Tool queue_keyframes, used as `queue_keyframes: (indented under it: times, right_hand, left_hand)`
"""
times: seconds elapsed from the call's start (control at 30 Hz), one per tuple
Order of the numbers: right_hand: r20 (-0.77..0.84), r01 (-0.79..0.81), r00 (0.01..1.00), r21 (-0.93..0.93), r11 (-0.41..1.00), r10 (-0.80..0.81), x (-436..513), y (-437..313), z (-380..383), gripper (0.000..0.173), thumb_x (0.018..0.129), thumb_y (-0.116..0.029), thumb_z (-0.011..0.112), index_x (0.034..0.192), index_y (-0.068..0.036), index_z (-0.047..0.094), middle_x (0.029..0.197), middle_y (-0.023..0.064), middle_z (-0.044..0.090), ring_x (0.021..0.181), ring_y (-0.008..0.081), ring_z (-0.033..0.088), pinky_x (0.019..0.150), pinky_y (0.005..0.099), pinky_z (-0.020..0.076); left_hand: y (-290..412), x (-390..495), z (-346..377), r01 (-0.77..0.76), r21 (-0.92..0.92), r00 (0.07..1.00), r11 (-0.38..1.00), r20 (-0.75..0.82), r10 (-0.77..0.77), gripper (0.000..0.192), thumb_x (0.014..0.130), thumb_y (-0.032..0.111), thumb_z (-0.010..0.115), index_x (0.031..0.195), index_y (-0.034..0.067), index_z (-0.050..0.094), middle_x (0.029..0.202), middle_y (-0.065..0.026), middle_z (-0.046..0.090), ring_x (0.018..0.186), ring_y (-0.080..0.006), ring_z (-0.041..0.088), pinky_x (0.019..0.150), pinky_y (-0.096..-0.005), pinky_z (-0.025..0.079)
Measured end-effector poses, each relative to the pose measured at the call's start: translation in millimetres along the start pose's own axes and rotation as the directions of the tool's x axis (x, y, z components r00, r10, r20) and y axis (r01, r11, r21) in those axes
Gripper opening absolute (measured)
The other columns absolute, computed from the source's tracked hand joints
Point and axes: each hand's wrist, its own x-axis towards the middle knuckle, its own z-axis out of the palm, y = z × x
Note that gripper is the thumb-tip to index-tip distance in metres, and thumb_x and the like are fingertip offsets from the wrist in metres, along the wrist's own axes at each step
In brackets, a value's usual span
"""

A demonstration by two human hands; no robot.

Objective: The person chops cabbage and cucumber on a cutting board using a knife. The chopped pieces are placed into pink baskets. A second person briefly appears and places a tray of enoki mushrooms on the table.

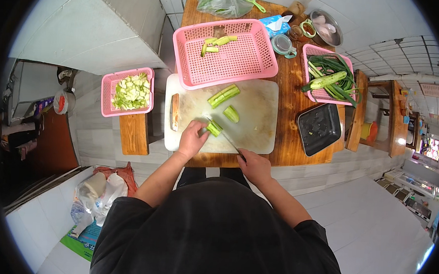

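Note:
On the white cutting board, my left hand holds a short green cucumber piece by its left end. My right hand grips a kitchen knife by its handle. The thin blade points up and left and runs along the held piece; whether it is cutting into it I cannot tell. Farther up the board lie a rounded cucumber end and longer cucumber pieces side by side. Beyond the board, a large pink plastic basket contains several pale green strips.
Left, a pink basket of chopped vegetable rests on a wooden stool. A black tray lies right of the board. Behind it, a pink basket holds scallions and a whole cucumber. Jars, tissues and a metal bowl stand farther back.

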Motion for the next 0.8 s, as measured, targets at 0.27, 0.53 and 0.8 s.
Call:
queue_keyframes:
  times: [0.27,0.53,0.8]
  right_hand:
    - [0.079,0.129,0.99,-0.206,0.97,-0.115,11.5,-4.3,-12.0,0.012,0.093,-0.025,0.064,0.097,-0.014,0.063,0.072,0.006,0.066,0.062,0.0292,0.067,0.055,0.0419,0.0538]
    - [0.229,0.103,0.972,-0.239,0.966,-0.047,48.2,-1.3,25.5,0.011,0.094,-0.022,0.06,0.09,-0.012,0.059,0.069,0.0099,0.067,0.061,0.0336,0.067,0.055,0.0469,0.0533]
    - [0.146,0.108,0.985,-0.087,0.99,-0.095,67.3,4.8,52.0,0.015,0.095,-0.026,0.06,0.1,-0.013,0.065,0.077,0.0102,0.07,0.067,0.0338,0.068,0.059,0.0476,0.054]
  left_hand:
    - [-1.6,3.4,8.7,0.08,-0.125,0.995,0.989,-0.043,-0.086,0.024,0.083,0.011,0.078,0.103,0.004,0.068,0.092,-0.0103,0.063,0.078,-0.0241,0.062,0.072,-0.0344,0.053]
    - [2.9,6.3,3.8,0.13,-0.148,0.992,0.98,0.022,-0.128,0.018,0.085,0.006,0.077,0.098,0.001,0.065,0.088,-0.0075,0.061,0.074,-0.0185,0.06,0.071,-0.0296,0.051]
    - [5.4,-12.9,-11.2,-0.179,0.171,0.984,0.969,0.047,0.173,0.022,0.084,0.011,0.072,0.106,0.009,0.068,0.1,-0.0103,0.064,0.088,-0.0296,0.066,0.078,-0.0403,0.056]
